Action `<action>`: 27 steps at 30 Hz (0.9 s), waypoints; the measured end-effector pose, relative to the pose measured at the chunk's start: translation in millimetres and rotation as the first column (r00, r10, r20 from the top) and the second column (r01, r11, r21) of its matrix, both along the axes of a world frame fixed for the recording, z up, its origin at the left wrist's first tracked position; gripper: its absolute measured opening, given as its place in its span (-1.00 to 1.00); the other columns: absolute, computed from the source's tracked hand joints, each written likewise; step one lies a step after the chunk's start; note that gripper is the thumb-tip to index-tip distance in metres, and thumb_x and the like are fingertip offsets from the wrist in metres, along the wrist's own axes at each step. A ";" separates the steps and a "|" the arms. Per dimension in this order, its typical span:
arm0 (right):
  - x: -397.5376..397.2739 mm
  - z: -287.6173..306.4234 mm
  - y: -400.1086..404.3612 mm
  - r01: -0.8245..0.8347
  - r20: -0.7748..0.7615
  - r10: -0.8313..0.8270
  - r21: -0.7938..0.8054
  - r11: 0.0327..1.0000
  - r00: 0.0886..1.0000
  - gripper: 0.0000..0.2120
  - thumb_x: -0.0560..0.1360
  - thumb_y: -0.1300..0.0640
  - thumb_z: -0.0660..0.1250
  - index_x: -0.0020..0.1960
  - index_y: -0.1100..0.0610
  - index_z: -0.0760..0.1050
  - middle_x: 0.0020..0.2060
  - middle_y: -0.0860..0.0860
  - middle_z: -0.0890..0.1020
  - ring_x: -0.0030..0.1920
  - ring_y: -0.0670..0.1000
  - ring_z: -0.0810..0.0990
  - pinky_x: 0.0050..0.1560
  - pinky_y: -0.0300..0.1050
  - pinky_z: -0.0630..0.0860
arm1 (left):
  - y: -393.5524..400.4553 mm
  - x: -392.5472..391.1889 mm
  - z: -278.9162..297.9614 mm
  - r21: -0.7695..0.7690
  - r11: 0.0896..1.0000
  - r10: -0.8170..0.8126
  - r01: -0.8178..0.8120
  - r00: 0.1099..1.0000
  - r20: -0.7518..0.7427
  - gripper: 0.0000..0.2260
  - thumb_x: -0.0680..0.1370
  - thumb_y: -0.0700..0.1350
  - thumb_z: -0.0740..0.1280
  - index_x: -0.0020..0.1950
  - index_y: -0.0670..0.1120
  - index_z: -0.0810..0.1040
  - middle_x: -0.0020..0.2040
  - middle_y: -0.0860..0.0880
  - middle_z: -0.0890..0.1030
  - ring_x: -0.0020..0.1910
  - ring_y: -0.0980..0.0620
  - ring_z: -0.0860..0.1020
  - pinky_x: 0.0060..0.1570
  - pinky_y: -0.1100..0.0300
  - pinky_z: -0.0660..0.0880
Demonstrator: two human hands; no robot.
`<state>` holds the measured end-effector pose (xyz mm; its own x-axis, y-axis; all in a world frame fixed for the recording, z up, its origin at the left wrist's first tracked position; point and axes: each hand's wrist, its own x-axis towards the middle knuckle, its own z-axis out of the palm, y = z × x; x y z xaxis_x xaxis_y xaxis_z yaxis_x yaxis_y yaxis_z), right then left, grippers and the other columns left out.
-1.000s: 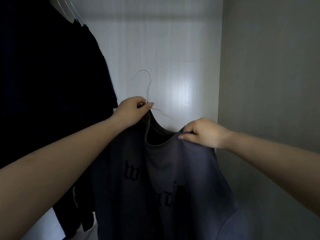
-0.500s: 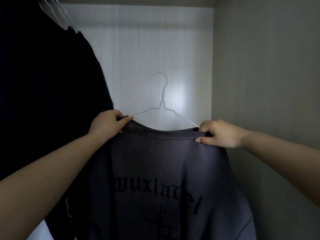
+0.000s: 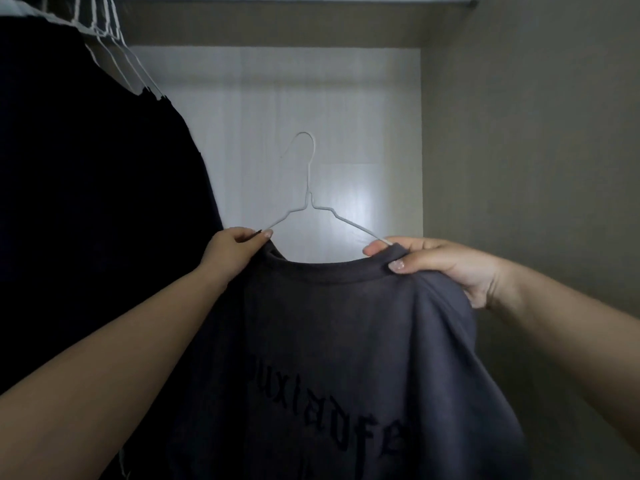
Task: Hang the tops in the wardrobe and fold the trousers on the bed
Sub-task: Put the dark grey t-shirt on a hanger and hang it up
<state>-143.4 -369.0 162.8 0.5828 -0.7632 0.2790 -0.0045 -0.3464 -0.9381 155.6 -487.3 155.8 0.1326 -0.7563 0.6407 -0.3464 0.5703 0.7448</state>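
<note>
Currently, centre of frame: a grey top with dark gothic lettering across it sits on a white wire hanger, held up in front of the pale back panel of the wardrobe. Left hand, centre-left, pinches the collar of the top together with the hanger's left arm, thumb tip on the wire. Right hand, centre-right, has its fingers curled round the other end of the collar and the shoulder fabric, where the hanger's right arm runs under the cloth. Hanger hook is upright and free, touching nothing; it stands well below the top of the wardrobe. Left third of frame: dark garments hang on several white wire hangers bunched at the upper left. Right of frame: the wardrobe's plain side wall. Fabric below the collar drapes down out of the lower edge.
</note>
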 end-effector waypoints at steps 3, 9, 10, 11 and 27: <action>25.4 6.4 -1.2 0.005 0.198 -0.002 -0.014 1.000 0.980 -0.75 0.33 0.32 0.37 0.00 0.20 0.55 0.15 0.14 0.63 0.16 0.06 0.61 0.07 -0.17 0.58 | 7.7 -7.6 14.3 0.107 0.979 -0.161 0.175 0.979 -0.122 -0.87 0.51 0.05 0.40 0.01 0.05 0.61 0.02 0.04 0.65 -0.02 0.11 0.59 0.01 0.16 0.47; 95.6 22.4 -10.3 0.110 0.275 -0.082 -0.088 0.990 0.958 -0.82 0.48 0.19 0.34 -0.30 0.10 0.55 -0.07 0.17 0.66 -0.16 0.06 0.60 -0.12 -0.14 0.55 | 41.3 -16.5 34.8 0.239 0.874 -0.375 0.423 0.900 -0.221 -0.75 0.51 0.14 0.35 0.13 0.08 0.58 0.17 0.06 0.58 0.17 -0.01 0.58 0.05 0.03 0.53; 107.7 27.2 -10.3 0.135 0.268 -0.103 -0.103 0.985 0.958 -0.85 0.49 0.17 0.35 -0.26 0.10 0.55 -0.24 0.11 0.66 -0.28 0.03 0.60 -0.25 -0.20 0.55 | 48.3 -14.5 38.4 0.242 0.867 -0.387 0.436 0.894 -0.225 -0.67 0.51 0.17 0.34 0.20 0.06 0.57 0.21 0.04 0.56 0.16 0.00 0.59 0.04 0.03 0.54; 119.5 33.2 -11.7 0.145 0.266 -0.108 -0.124 0.982 0.958 -0.88 0.51 0.16 0.34 -0.21 0.12 0.53 -0.34 0.05 0.63 -0.34 0.01 0.60 -0.31 -0.21 0.53 | 56.0 -10.8 42.9 0.238 0.862 -0.401 0.447 0.889 -0.221 -0.64 0.51 0.19 0.33 0.22 0.05 0.57 0.22 0.02 0.57 0.15 0.01 0.59 0.05 0.03 0.55; 305.5 172.5 -29.9 0.372 0.328 -0.218 -0.545 0.751 0.919 -0.78 0.48 0.15 0.28 0.12 0.08 0.50 0.08 0.10 0.59 0.07 0.06 0.57 0.08 -0.10 0.49 | 171.1 95.7 132.3 -0.032 0.976 -0.220 0.218 0.961 -0.167 -0.76 0.54 0.14 0.26 0.03 0.04 0.62 -0.08 0.02 0.71 -0.18 0.12 0.68 -0.35 0.22 0.58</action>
<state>162.1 -398.9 335.3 0.2157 -0.5267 0.8222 -0.0131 -0.8435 -0.5369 251.3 -316.2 288.0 0.0716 -0.7704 0.6336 -0.0826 0.6284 0.7735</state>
